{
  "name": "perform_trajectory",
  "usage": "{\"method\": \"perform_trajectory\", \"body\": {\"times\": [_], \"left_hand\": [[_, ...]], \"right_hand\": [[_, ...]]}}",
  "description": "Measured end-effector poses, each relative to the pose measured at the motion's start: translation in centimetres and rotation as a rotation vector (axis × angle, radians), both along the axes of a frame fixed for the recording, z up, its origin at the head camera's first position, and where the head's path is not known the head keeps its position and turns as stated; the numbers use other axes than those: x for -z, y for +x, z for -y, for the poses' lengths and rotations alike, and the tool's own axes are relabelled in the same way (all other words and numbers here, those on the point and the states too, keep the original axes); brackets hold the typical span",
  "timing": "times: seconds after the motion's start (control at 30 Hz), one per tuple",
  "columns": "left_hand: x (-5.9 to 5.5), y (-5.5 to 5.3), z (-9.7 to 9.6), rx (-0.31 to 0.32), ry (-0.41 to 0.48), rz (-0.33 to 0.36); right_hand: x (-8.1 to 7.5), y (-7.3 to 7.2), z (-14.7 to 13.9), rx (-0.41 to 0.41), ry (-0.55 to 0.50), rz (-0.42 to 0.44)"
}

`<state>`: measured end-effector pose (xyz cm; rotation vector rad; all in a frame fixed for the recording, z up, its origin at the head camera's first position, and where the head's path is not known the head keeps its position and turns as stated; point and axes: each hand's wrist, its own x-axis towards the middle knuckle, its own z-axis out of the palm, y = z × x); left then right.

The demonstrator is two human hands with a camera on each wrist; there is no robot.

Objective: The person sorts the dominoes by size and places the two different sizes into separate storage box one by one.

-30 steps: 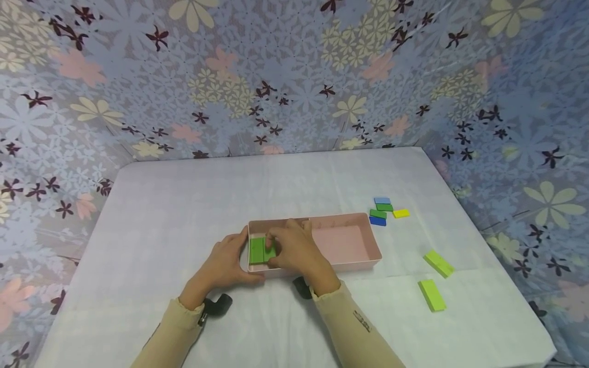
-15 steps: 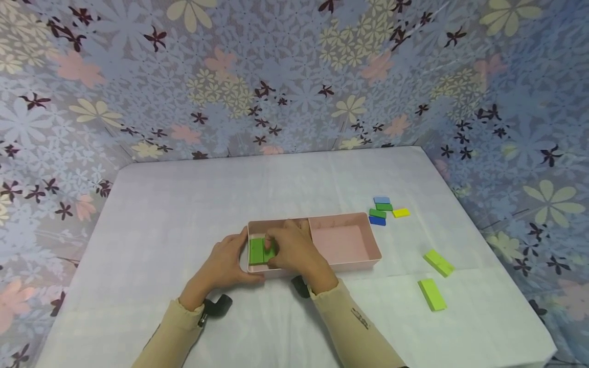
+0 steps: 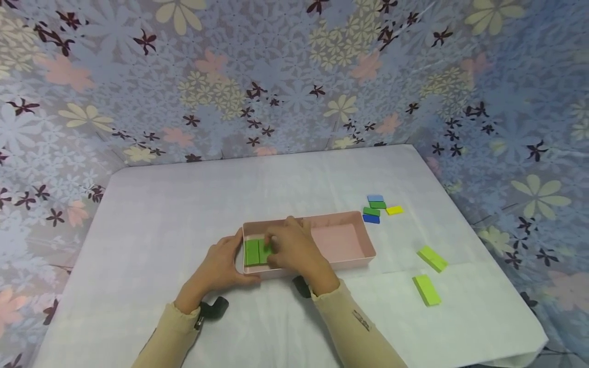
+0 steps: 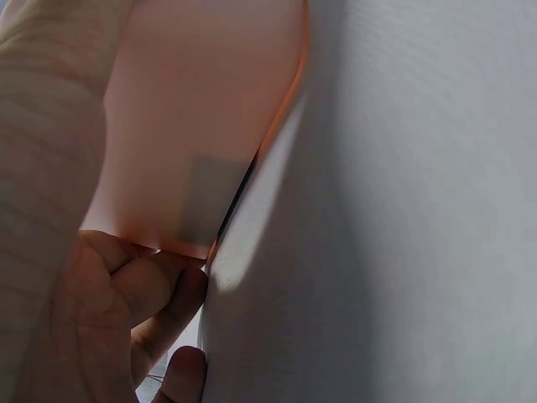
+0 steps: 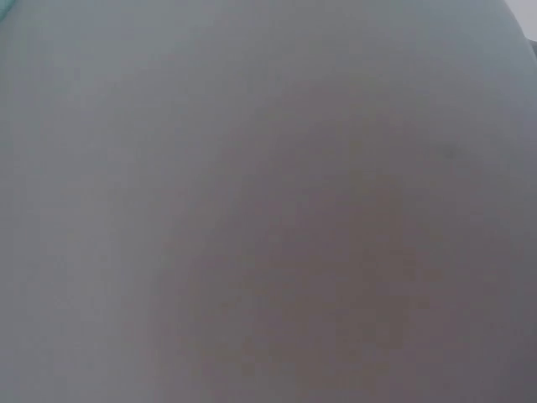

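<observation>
Green blocks (image 3: 252, 253) lie side by side in the left end of the pink box (image 3: 341, 243) — right hand (image 3: 294, 248) at one, fingers bent, pinching or not I can't tell — while the left hand (image 3: 220, 265) clamps that end. Lime blocks (image 3: 427, 290) lie farther right.

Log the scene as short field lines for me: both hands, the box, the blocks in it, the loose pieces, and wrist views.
Left hand: left hand holds the box's left end, thumb at the near wall
Right hand: right hand reaches into the box's left part, fingers at the right green block; exact grip unclear
Box: pink box, on the white-covered table
In box: left green block and right green block, side by side
Loose, beyond box's right end: light blue tile, two green tiles, dark blue tile, yellow tile
Loose, far right: two lime blocks
Wrist views: left shows fingers at the box; right too blurred
</observation>
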<state>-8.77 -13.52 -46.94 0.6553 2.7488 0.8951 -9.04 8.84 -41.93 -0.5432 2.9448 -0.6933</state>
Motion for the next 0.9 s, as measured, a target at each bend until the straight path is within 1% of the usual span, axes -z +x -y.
{"method": "perform_trajectory", "body": {"times": [0.1, 0.33, 0.53, 0.73, 0.9], "left_hand": [[0.1, 0.0, 0.0, 0.002, 0.001, -0.015], [0.2, 0.0, -0.1, -0.007, -0.006, -0.006], [-0.1, 0.0, -0.3, -0.011, -0.009, 0.009], [0.0, 0.0, -0.4, -0.009, -0.022, 0.006], [0.0, 0.1, -0.4, -0.014, -0.022, 0.016]], "right_hand": [[-0.1, 0.0, -0.6, 0.028, -0.024, -0.023], [-0.6, 0.1, -1.9, 0.062, -0.051, -0.095], [-1.5, 0.5, -3.7, 0.149, -0.072, -0.154], [-1.8, 1.0, -5.4, 0.229, -0.135, -0.187], [-2.0, 1.5, -6.4, 0.265, -0.136, -0.194]]}}
